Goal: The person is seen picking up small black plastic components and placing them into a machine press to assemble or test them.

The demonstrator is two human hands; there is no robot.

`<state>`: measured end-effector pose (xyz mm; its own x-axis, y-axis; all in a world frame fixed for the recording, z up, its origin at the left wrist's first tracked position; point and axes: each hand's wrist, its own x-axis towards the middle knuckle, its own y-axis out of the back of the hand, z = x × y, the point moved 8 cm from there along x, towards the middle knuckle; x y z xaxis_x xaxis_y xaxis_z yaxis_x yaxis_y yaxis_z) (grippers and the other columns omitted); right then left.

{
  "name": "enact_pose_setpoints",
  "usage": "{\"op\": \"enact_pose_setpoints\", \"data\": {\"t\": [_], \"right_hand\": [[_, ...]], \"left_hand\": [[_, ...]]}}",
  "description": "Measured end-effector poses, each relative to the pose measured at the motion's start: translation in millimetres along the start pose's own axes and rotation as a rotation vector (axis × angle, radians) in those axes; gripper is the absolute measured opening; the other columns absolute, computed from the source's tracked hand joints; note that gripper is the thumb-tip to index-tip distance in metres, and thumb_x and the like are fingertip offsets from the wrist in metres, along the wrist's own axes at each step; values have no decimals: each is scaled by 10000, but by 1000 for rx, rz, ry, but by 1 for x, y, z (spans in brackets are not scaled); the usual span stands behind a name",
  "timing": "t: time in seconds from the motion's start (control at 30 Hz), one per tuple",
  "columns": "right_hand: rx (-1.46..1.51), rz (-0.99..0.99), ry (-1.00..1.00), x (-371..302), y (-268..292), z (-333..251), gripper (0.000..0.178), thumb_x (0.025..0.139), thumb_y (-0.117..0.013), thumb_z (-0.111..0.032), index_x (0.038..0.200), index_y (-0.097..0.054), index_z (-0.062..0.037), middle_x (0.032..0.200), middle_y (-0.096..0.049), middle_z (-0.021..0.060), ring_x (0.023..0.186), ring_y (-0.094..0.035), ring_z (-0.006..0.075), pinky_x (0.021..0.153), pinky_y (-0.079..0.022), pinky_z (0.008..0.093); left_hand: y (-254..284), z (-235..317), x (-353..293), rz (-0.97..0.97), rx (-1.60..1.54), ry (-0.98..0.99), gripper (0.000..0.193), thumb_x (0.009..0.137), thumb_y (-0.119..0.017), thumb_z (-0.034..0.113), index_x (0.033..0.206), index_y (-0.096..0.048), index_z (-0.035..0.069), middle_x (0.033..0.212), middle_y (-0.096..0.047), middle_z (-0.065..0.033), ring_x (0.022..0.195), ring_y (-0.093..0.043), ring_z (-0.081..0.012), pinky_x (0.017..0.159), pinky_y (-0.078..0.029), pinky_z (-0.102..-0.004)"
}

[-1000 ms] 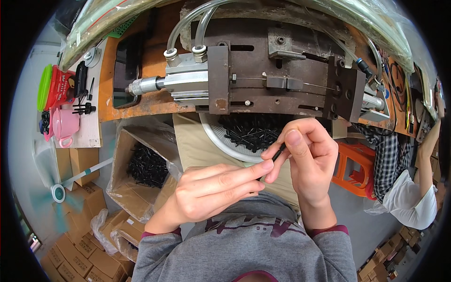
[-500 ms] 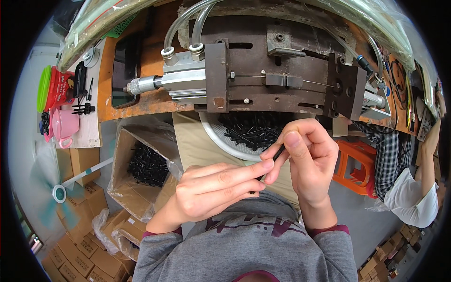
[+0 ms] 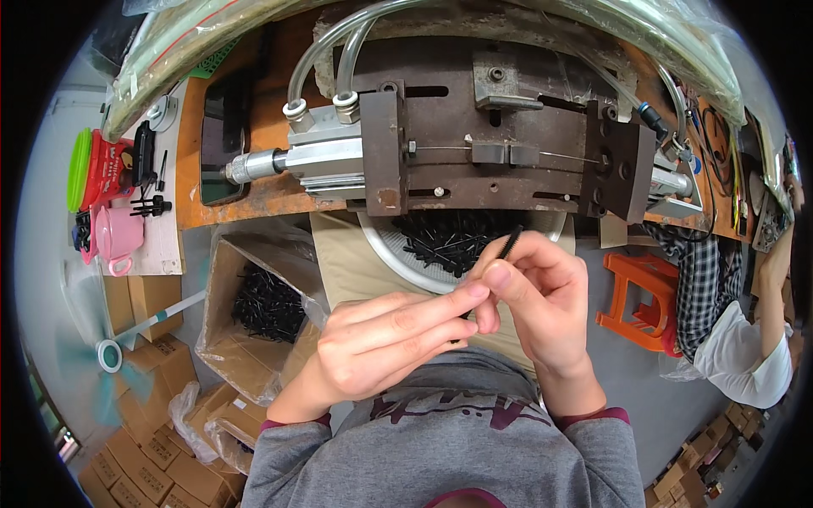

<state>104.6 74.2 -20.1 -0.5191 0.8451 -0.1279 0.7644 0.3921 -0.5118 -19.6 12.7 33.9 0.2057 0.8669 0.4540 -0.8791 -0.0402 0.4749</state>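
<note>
Head view, read left to right: a pink cup (image 3: 114,237) and a red container (image 3: 106,169) stand on a pale side shelf (image 3: 165,245) at far left; below it stacked cardboard cartons (image 3: 144,457) cover the floor. Next comes an open cardboard box (image 3: 254,305), lined with plastic film and holding a heap of thin black rod-like parts. Centre frame, the left hand (image 3: 385,343) is curled, its index and middle fingers extended rightward to meet the right hand (image 3: 542,305). Both hands pinch one thin black rod (image 3: 511,243); only its upper end shows, projecting up and to the right above the right thumb and forefinger. The long axis runs diagonally, lower left to upper right, and points toward the fixture above. The right hand grips nearer the exposed tip; the left fingertips close on the lower, hidden portion. Directly behind the hands, a round white-rimmed tray (image 3: 398,262) of identical black parts rests on the lap. Above it a rusted steel press fixture (image 3: 500,144) with a pneumatic cylinder (image 3: 322,161) and clear hoses is mounted on an orange-brown bench (image 3: 254,110). Further right stand an orange plastic stool (image 3: 639,300) and another person (image 3: 745,339) in a white shirt at the frame edge.
</note>
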Motion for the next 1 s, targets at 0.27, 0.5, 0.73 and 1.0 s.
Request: {"op": "enact_pose_setpoints", "data": {"t": [0.27, 0.5, 0.73, 1.0], "right_hand": [[-233, 209, -12, -6, 27, -13, 157, 940, -618, -45, 1057, -659, 52, 867, -692, 85, 632, -585, 67, 547, -485, 201], [-531, 287, 129, -23, 36, -31, 115, 918, -617, 5, 1002, -674, 59, 879, -703, 108, 727, -652, 102, 586, -507, 207], [-530, 278, 161, -22, 35, -34, 100, 910, -623, 6, 973, -677, 61, 864, -705, 116, 707, -653, 108, 579, -505, 207], [-507, 309, 323, -26, 35, -66, 136, 925, -588, 19, 1037, -639, 77, 889, -693, 143, 739, -673, 134, 587, -519, 215]], "left_hand": [[-13, -1, 28, 70, 260, -49, 298, 632, -797, 45, 907, -716, -35, 1158, -675, -186, 782, -696, -222, 658, -561, -291], [-36, -15, 48, 107, 596, -25, 258, 667, -771, 90, 909, -714, 21, 1205, -675, -116, 640, -640, -131, 566, -476, -244], [-36, -14, 59, 50, 662, 23, 241, 681, -776, 105, 909, -721, 50, 1210, -675, -91, 562, -596, -111, 522, -446, -233], [-34, -11, 58, 66, 676, 34, 245, 690, -778, 111, 924, -722, 67, 1207, -679, -69, 468, -517, -111, 470, -421, -229]]}}
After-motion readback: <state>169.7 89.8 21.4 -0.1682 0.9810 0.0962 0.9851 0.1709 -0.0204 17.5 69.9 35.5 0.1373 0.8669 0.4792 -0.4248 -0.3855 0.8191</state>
